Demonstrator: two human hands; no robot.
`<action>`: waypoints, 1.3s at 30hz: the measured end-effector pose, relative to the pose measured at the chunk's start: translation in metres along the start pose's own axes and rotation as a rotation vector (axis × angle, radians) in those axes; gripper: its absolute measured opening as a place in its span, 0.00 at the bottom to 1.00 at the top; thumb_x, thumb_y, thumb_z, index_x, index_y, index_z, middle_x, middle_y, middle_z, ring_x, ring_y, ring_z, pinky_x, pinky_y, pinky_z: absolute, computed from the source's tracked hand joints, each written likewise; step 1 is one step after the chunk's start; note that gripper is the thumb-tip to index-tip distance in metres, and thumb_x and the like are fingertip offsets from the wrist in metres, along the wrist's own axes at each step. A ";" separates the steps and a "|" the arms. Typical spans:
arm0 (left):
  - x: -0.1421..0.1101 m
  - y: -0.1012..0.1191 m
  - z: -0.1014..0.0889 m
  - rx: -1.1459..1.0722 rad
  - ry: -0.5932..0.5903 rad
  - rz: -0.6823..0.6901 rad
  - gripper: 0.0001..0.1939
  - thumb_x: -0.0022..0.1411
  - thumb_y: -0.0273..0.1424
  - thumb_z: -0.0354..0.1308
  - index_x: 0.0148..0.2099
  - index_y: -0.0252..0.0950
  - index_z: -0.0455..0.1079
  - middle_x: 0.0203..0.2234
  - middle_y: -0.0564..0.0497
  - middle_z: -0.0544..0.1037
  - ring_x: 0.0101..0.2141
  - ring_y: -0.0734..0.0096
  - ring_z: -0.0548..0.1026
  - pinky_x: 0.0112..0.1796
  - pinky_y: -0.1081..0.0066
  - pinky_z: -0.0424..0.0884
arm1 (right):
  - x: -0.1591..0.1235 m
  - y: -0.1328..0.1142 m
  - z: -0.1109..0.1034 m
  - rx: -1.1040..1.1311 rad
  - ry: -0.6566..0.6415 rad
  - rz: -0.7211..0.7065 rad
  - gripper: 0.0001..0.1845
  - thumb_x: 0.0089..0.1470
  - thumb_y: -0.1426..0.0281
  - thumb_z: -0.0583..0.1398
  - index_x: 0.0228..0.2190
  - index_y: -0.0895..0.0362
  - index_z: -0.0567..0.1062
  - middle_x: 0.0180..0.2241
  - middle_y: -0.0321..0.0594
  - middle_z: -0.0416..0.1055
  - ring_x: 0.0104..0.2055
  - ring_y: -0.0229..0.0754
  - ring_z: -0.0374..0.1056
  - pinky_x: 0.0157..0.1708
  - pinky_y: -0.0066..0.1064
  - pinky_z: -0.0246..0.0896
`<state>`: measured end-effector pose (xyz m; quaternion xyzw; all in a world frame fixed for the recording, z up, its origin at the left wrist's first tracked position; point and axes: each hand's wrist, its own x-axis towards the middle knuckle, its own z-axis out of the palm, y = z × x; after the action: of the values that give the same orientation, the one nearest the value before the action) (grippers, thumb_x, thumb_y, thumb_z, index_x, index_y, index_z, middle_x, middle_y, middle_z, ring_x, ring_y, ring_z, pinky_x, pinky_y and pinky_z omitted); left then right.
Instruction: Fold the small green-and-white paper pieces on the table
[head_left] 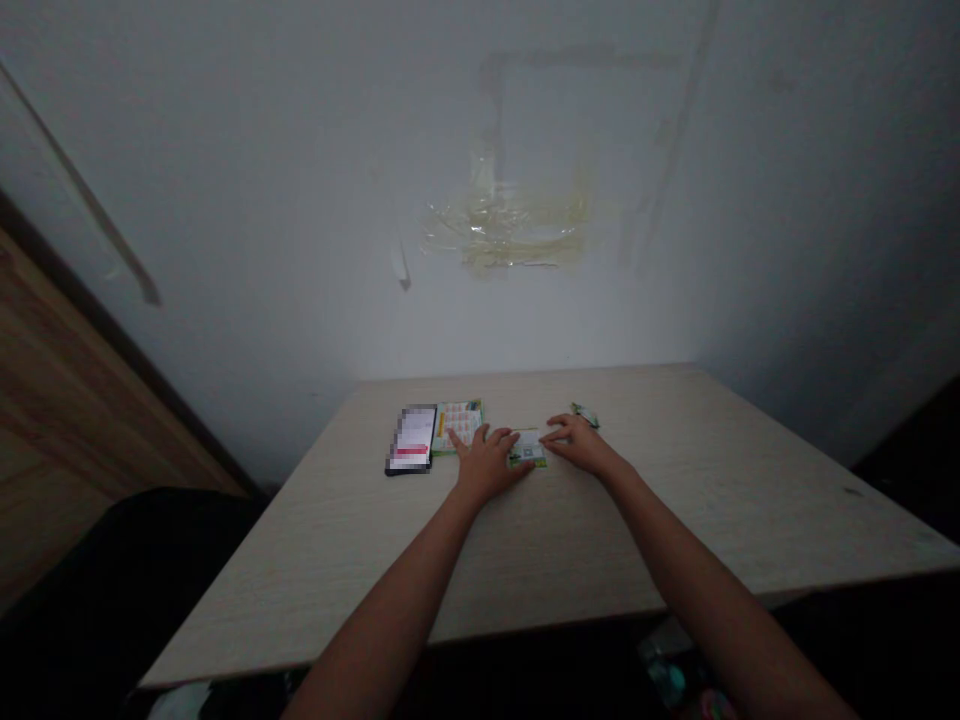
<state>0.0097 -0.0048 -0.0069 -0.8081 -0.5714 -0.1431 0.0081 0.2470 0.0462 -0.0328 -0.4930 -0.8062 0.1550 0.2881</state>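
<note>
A small green-and-white printed card [530,450] lies flat on the table between my hands, with a square code-like mark on it. My left hand [484,465] rests palm down with its fingers spread, its thumb and fingertips on the card's left part. At the card's right edge, the fingers of my right hand [576,443] are drawn together in a pinch, tips on that edge. Partly under my left fingers is a printed sheet [459,422] with rows of red and yellow print. Just beyond my right hand sits a small green-and-white piece [585,413], partly hidden.
A phone [412,440] with a lit, blurred screen lies left of the sheet. The pale wood table [360,560] meets a grey wall [300,200] patched with peeling clear tape [510,225]. Dark shapes and a few items sit below the front edge.
</note>
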 end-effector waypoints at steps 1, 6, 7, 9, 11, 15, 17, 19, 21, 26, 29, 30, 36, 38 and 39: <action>0.000 0.000 0.000 -0.003 0.005 -0.001 0.32 0.59 0.60 0.48 0.62 0.56 0.64 0.62 0.53 0.68 0.63 0.41 0.55 0.54 0.22 0.26 | 0.000 0.000 0.000 -0.002 0.002 0.004 0.12 0.56 0.63 0.61 0.38 0.53 0.83 0.53 0.46 0.70 0.57 0.48 0.62 0.60 0.45 0.53; 0.000 0.000 0.002 -0.006 0.018 -0.003 0.32 0.59 0.60 0.48 0.62 0.57 0.64 0.61 0.53 0.68 0.63 0.41 0.55 0.54 0.22 0.25 | 0.003 -0.005 0.001 -0.044 0.014 0.034 0.14 0.56 0.63 0.60 0.40 0.52 0.82 0.52 0.45 0.71 0.56 0.49 0.62 0.60 0.47 0.54; 0.000 0.000 0.002 -0.006 0.018 -0.001 0.32 0.59 0.61 0.48 0.62 0.57 0.64 0.61 0.53 0.68 0.63 0.41 0.55 0.54 0.22 0.25 | 0.003 -0.006 0.001 -0.064 0.018 0.035 0.14 0.56 0.63 0.60 0.41 0.52 0.82 0.52 0.45 0.70 0.56 0.49 0.63 0.60 0.47 0.53; 0.000 0.000 0.002 -0.004 0.014 0.000 0.32 0.59 0.61 0.48 0.62 0.56 0.64 0.61 0.53 0.68 0.63 0.40 0.55 0.54 0.21 0.25 | 0.004 -0.008 0.001 -0.103 0.023 0.041 0.15 0.56 0.64 0.60 0.43 0.51 0.82 0.52 0.45 0.70 0.55 0.49 0.63 0.60 0.47 0.53; 0.000 0.000 0.001 -0.002 0.005 0.002 0.33 0.59 0.61 0.48 0.62 0.56 0.64 0.61 0.52 0.68 0.63 0.39 0.55 0.54 0.21 0.25 | 0.004 -0.011 0.000 -0.135 0.022 0.045 0.16 0.56 0.63 0.60 0.44 0.50 0.81 0.52 0.45 0.70 0.55 0.49 0.63 0.60 0.46 0.53; 0.000 0.000 -0.001 -0.004 0.001 0.009 0.33 0.59 0.61 0.47 0.62 0.56 0.64 0.61 0.52 0.68 0.63 0.39 0.55 0.54 0.21 0.26 | 0.004 -0.016 0.000 -0.193 0.009 0.043 0.17 0.58 0.63 0.58 0.47 0.51 0.80 0.52 0.46 0.69 0.55 0.49 0.63 0.59 0.45 0.53; 0.000 0.000 0.000 -0.003 0.007 0.007 0.32 0.59 0.60 0.48 0.62 0.56 0.64 0.61 0.53 0.68 0.63 0.40 0.55 0.54 0.21 0.25 | 0.005 -0.018 0.000 -0.220 0.008 0.048 0.18 0.59 0.63 0.58 0.49 0.51 0.79 0.52 0.46 0.69 0.55 0.50 0.62 0.60 0.44 0.53; -0.001 0.000 0.000 -0.003 0.013 0.006 0.32 0.59 0.60 0.48 0.62 0.56 0.64 0.61 0.53 0.68 0.63 0.40 0.55 0.54 0.21 0.25 | 0.005 -0.019 0.000 -0.240 0.006 0.052 0.19 0.59 0.63 0.58 0.50 0.50 0.78 0.51 0.46 0.68 0.55 0.50 0.62 0.59 0.44 0.53; -0.001 0.000 0.000 -0.003 0.014 0.011 0.32 0.59 0.60 0.48 0.62 0.56 0.64 0.61 0.53 0.68 0.63 0.41 0.55 0.54 0.21 0.25 | 0.006 -0.020 0.000 -0.254 0.002 0.054 0.20 0.59 0.63 0.58 0.50 0.50 0.78 0.51 0.46 0.68 0.54 0.50 0.62 0.59 0.44 0.53; -0.001 0.001 0.000 0.005 0.008 -0.001 0.32 0.60 0.60 0.48 0.62 0.56 0.64 0.61 0.53 0.68 0.63 0.42 0.55 0.55 0.22 0.25 | 0.005 -0.019 0.001 -0.244 0.005 0.059 0.20 0.59 0.62 0.58 0.51 0.48 0.77 0.51 0.46 0.68 0.55 0.51 0.61 0.59 0.46 0.52; 0.000 0.001 -0.001 0.003 -0.003 -0.009 0.32 0.59 0.61 0.48 0.61 0.56 0.65 0.61 0.52 0.68 0.64 0.41 0.55 0.55 0.23 0.25 | 0.003 -0.019 0.003 -0.229 0.024 0.063 0.20 0.59 0.61 0.58 0.51 0.48 0.77 0.52 0.45 0.68 0.55 0.51 0.60 0.59 0.47 0.52; 0.000 0.001 0.000 0.002 -0.004 -0.009 0.32 0.59 0.60 0.48 0.61 0.57 0.65 0.61 0.52 0.68 0.64 0.41 0.55 0.55 0.23 0.25 | 0.003 -0.019 0.003 -0.225 0.031 0.064 0.19 0.59 0.61 0.58 0.51 0.48 0.77 0.51 0.45 0.68 0.55 0.50 0.61 0.59 0.46 0.52; 0.000 0.001 0.000 -0.013 0.015 0.003 0.31 0.59 0.60 0.49 0.61 0.57 0.65 0.61 0.53 0.69 0.63 0.41 0.56 0.54 0.22 0.24 | 0.005 -0.022 0.003 -0.224 0.055 0.075 0.18 0.56 0.63 0.60 0.48 0.50 0.79 0.48 0.45 0.70 0.54 0.49 0.63 0.59 0.44 0.54; 0.000 0.001 0.000 -0.010 0.014 0.003 0.31 0.59 0.60 0.49 0.61 0.57 0.65 0.61 0.53 0.69 0.63 0.41 0.56 0.54 0.22 0.24 | 0.005 -0.023 0.001 -0.214 0.042 0.074 0.19 0.55 0.64 0.62 0.48 0.51 0.79 0.49 0.46 0.70 0.54 0.49 0.63 0.59 0.43 0.54; 0.000 0.001 -0.001 -0.006 0.012 0.001 0.31 0.59 0.60 0.49 0.61 0.57 0.65 0.61 0.53 0.69 0.63 0.41 0.56 0.54 0.22 0.24 | 0.005 -0.023 0.000 -0.209 0.034 0.072 0.19 0.54 0.64 0.62 0.48 0.52 0.79 0.49 0.46 0.70 0.54 0.50 0.63 0.59 0.43 0.54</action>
<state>0.0103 -0.0055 -0.0063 -0.8074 -0.5707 -0.1497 0.0094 0.2290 0.0396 -0.0188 -0.5514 -0.7948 0.0719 0.2432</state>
